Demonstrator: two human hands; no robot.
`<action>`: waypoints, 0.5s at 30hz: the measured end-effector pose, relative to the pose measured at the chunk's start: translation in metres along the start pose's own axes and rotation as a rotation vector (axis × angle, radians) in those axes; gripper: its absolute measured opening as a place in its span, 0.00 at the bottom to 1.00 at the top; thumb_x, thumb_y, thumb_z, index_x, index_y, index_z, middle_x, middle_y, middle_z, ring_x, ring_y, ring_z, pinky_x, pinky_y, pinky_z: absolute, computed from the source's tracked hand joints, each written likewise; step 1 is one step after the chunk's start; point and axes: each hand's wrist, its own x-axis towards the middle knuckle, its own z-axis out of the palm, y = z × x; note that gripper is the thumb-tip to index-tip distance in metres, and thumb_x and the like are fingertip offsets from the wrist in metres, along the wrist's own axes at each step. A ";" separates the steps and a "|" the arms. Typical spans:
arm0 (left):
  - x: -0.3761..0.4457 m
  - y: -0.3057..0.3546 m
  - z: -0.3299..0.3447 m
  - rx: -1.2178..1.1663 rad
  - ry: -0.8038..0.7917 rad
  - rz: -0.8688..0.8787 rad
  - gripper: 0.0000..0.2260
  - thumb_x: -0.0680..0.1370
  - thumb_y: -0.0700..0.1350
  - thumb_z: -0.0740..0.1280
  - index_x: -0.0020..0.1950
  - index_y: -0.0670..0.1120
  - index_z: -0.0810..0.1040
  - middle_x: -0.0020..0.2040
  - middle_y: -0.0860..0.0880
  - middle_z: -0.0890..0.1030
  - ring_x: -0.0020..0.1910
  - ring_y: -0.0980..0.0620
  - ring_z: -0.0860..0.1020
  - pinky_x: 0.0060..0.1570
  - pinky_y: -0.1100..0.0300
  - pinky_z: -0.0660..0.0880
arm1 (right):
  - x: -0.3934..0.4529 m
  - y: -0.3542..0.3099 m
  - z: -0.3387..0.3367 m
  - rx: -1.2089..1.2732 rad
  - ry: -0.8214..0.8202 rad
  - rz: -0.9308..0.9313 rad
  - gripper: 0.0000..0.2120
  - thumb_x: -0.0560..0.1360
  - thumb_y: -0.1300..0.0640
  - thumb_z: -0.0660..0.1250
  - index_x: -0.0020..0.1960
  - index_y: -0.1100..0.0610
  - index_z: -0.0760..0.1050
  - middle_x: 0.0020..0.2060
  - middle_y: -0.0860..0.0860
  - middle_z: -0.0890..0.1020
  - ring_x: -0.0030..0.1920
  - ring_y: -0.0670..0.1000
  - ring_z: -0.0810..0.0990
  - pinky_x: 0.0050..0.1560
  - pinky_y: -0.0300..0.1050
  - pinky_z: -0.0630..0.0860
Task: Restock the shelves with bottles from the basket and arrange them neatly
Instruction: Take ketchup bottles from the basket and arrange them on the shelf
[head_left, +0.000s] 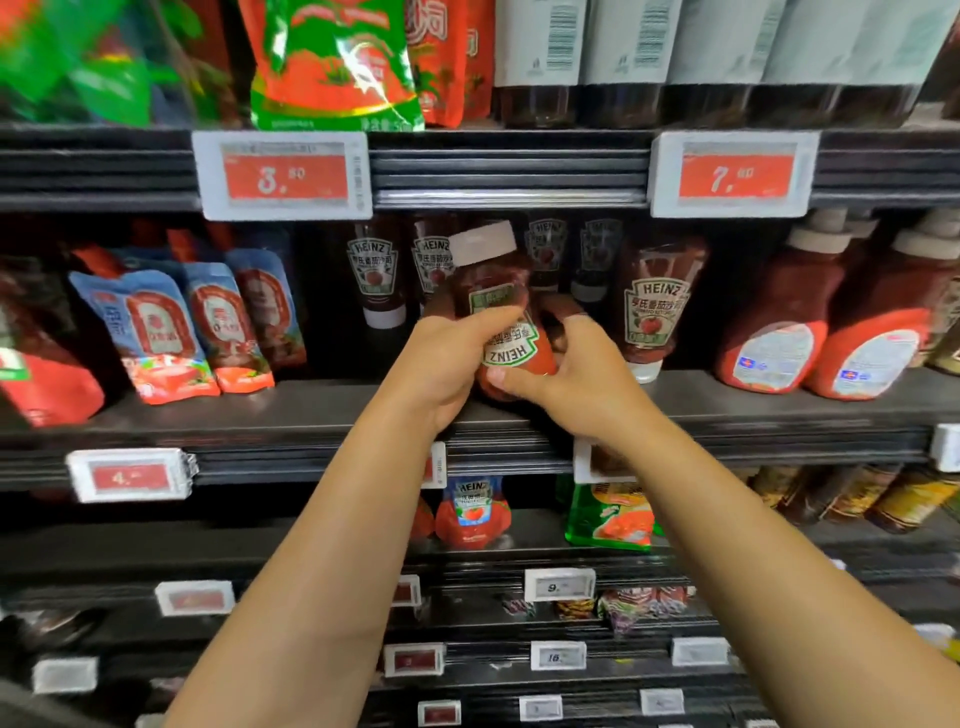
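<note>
Both bare forearms reach up to a dark-red plastic Heinz ketchup bottle (498, 312) with a white cap, held cap-up and label inverted just above the black metal shelf (311, 410). The left hand (447, 358) and right hand (576, 374) each wrap fingers round its lower body. Behind it stand more Heinz squeeze bottles (655, 306) cap-down; left of it lean blue sauce pouches (150, 327).

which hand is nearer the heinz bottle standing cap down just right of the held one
Right. The right hand grips the held ketchup bottle on the side facing that standing Heinz bottle; the left hand grips its far side.
</note>
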 end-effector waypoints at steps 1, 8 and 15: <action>0.000 0.001 -0.006 -0.018 0.000 0.018 0.04 0.75 0.35 0.72 0.43 0.40 0.88 0.47 0.38 0.86 0.47 0.43 0.86 0.47 0.53 0.82 | 0.003 -0.001 -0.004 0.010 -0.018 -0.025 0.35 0.64 0.47 0.83 0.65 0.53 0.73 0.56 0.48 0.83 0.54 0.49 0.83 0.58 0.51 0.80; -0.006 0.012 -0.059 0.032 -0.042 0.162 0.26 0.64 0.35 0.79 0.60 0.46 0.80 0.52 0.42 0.86 0.52 0.44 0.85 0.52 0.50 0.82 | 0.015 -0.026 -0.044 0.118 -0.031 -0.177 0.26 0.62 0.51 0.84 0.56 0.42 0.79 0.43 0.39 0.86 0.44 0.39 0.85 0.44 0.36 0.81; -0.005 0.008 -0.063 0.245 -0.161 0.178 0.27 0.67 0.45 0.80 0.64 0.44 0.78 0.57 0.42 0.85 0.56 0.39 0.84 0.61 0.48 0.78 | 0.042 -0.041 -0.034 0.237 -0.023 -0.035 0.26 0.54 0.41 0.82 0.50 0.48 0.85 0.47 0.46 0.87 0.51 0.44 0.86 0.58 0.46 0.81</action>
